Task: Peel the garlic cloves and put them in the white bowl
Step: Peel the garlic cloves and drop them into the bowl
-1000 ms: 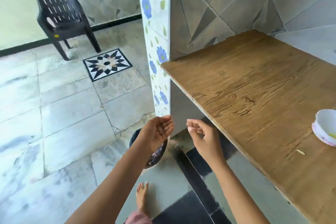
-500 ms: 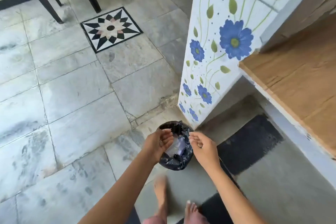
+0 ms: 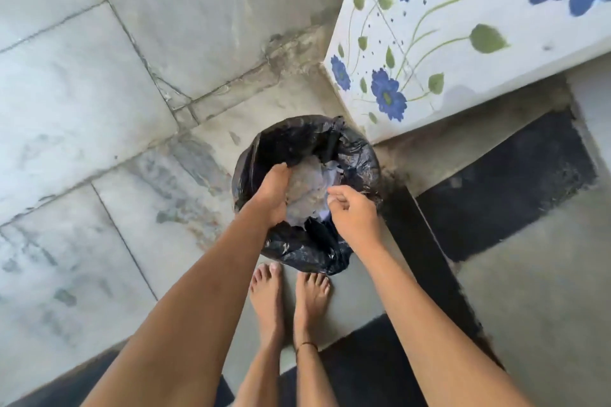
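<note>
Several pale grey floor tiles (image 3: 99, 92) fill the left of the frame, stained along their joints. From the lower left a bare forearm reaches up to the left hand (image 3: 271, 198), which hangs at centre frame over a small bin lined with a black bag (image 3: 297, 139). The hand is tipped on its side with its back to the camera and its fingers curve down into the opening, so it cannot be told whether it holds anything. Inside the bag, just right of that hand, lies a heap of pale, papery scraps (image 3: 307, 182), too blurred to name. Below the bin two bare feet (image 3: 267, 301) stand side by side on the floor, the right ankle wearing a thin dark thread (image 3: 305, 345). The right hand (image 3: 355, 215) hovers over the bin's right rim, fingers loosely curled and thumb drawn up to the forefinger; whether a scrap sits between them cannot be told. At upper right stands a white tiled wall end (image 3: 463, 53) painted with blue flowers and green leaves, and below it lies a dark mat (image 3: 512, 182). Where the garlic cloves and the white bowl are cannot be told from this view.
</note>
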